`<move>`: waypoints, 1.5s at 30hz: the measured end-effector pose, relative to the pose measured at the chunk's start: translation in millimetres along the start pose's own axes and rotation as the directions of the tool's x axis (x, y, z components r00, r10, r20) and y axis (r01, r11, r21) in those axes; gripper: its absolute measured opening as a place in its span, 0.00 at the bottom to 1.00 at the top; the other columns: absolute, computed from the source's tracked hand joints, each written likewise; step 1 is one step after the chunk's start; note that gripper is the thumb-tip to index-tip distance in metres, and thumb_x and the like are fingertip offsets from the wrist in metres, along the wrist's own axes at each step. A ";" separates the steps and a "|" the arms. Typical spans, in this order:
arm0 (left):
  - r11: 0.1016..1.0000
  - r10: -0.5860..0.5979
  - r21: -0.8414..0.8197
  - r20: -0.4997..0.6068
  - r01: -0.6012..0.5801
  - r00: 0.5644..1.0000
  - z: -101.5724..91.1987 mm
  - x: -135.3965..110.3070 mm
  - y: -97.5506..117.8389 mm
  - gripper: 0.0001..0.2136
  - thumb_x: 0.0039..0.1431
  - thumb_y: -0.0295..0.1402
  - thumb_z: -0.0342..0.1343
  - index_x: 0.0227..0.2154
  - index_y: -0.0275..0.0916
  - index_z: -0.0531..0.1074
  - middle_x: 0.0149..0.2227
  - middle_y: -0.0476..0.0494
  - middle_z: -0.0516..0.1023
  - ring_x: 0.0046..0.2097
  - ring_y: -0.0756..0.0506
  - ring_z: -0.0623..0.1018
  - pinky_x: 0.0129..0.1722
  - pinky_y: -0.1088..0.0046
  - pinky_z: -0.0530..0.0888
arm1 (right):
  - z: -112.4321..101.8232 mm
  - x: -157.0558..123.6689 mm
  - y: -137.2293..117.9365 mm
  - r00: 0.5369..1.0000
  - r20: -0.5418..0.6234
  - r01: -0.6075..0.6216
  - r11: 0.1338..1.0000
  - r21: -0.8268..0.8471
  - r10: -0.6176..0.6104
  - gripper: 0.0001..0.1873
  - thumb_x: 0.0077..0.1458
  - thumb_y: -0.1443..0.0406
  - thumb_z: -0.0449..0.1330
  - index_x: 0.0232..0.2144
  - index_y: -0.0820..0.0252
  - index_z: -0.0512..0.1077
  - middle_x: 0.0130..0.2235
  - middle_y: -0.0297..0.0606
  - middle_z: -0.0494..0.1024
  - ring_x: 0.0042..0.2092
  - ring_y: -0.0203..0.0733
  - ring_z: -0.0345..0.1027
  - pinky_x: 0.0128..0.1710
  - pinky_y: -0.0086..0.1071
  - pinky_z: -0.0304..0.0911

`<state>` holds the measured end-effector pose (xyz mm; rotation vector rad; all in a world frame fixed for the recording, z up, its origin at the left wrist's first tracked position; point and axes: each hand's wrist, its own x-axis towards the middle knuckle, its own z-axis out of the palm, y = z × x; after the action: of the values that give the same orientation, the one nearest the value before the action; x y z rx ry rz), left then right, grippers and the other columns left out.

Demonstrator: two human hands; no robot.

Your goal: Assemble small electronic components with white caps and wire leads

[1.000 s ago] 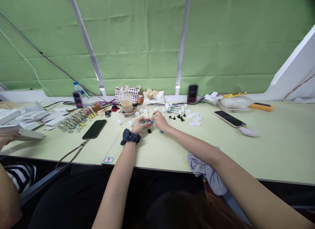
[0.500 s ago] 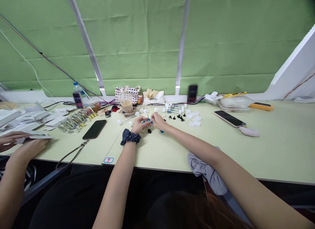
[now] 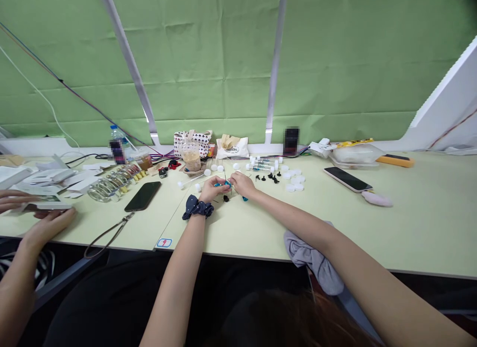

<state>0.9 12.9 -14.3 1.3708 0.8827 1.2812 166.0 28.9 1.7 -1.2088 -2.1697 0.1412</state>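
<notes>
In my left hand point(image 3: 212, 189) the fingertips pinch a small blue piece point(image 3: 227, 184), from which a thin dark rod point(image 3: 225, 172) seems to rise. My right hand point(image 3: 243, 184) is closed, its fingertips touching the same spot from the right; what lies inside them is hidden. Below the hands a small black part point(image 3: 226, 199) and another blue piece point(image 3: 245, 199) rest on the table. Several black stemmed parts point(image 3: 270, 177), white round caps point(image 3: 294, 180) and clear tubes with white ends point(image 3: 262, 165) lie just beyond my right hand.
A co-worker's hands point(image 3: 52, 225) hold a white packet point(image 3: 44, 203) at far left. Between us lie a dark phone point(image 3: 143, 196) with a strap and clear coiled packaging point(image 3: 112, 183). A drink cup point(image 3: 192, 160) stands behind; another phone point(image 3: 348, 180) lies at right.
My two hands stay together, with the blue piece shifted very slightly right. The co-worker's hands have turned and tilted the white packet at left.
</notes>
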 end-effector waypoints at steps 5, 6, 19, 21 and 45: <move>1.000 0.004 0.012 0.001 -0.004 1.000 0.9 -0.9 1.7 0.22 0.34 0.36 0.69 0.29 0.35 0.64 0.30 0.46 0.77 0.32 0.45 0.79 0.37 0.63 0.76 | -3.2 1.4 -0.6 1.000 -0.017 -0.016 1.000 -0.010 0.016 0.16 0.60 0.59 0.51 0.25 0.60 0.71 0.32 0.38 0.70 0.32 0.37 0.62 0.29 0.29 0.50; 1.000 0.007 0.014 0.001 -0.007 1.000 1.1 -0.9 1.9 0.22 0.34 0.36 0.69 0.29 0.35 0.64 0.30 0.46 0.77 0.32 0.45 0.79 0.37 0.63 0.76 | -2.7 2.3 0.4 1.000 -0.021 -0.008 1.000 0.012 0.008 0.17 0.60 0.59 0.51 0.24 0.60 0.71 0.30 0.38 0.69 0.32 0.37 0.62 0.30 0.28 0.51; 0.999 0.010 0.051 -0.018 -0.009 1.000 -1.6 1.6 -2.7 0.22 0.34 0.37 0.69 0.29 0.35 0.65 0.30 0.46 0.76 0.32 0.45 0.79 0.36 0.64 0.76 | -0.3 4.9 8.1 0.999 0.015 -0.032 0.978 0.208 0.030 0.11 0.55 0.62 0.57 0.25 0.61 0.74 0.25 0.35 0.72 0.29 0.35 0.62 0.30 0.27 0.53; 0.999 0.024 0.050 -0.048 -0.021 0.999 -2.3 2.0 -2.7 0.21 0.34 0.38 0.69 0.30 0.35 0.66 0.30 0.47 0.76 0.31 0.45 0.79 0.36 0.63 0.76 | 0.1 6.3 10.7 1.000 0.018 -0.004 0.968 0.249 0.000 0.06 0.52 0.64 0.58 0.30 0.62 0.73 0.26 0.34 0.72 0.28 0.34 0.61 0.30 0.27 0.54; 0.999 0.039 0.031 0.002 -0.039 0.999 1.3 1.1 0.2 0.21 0.36 0.39 0.68 0.33 0.37 0.67 0.33 0.47 0.74 0.32 0.47 0.78 0.37 0.65 0.76 | -3.3 3.5 9.2 0.971 -0.121 0.224 0.957 0.184 -0.205 0.08 0.58 0.67 0.51 0.35 0.61 0.71 0.38 0.40 0.67 0.37 0.38 0.63 0.39 0.31 0.58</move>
<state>2.3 13.7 -13.7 1.4193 0.8819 1.3012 173.3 36.2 2.4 -0.8461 -2.1267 0.1924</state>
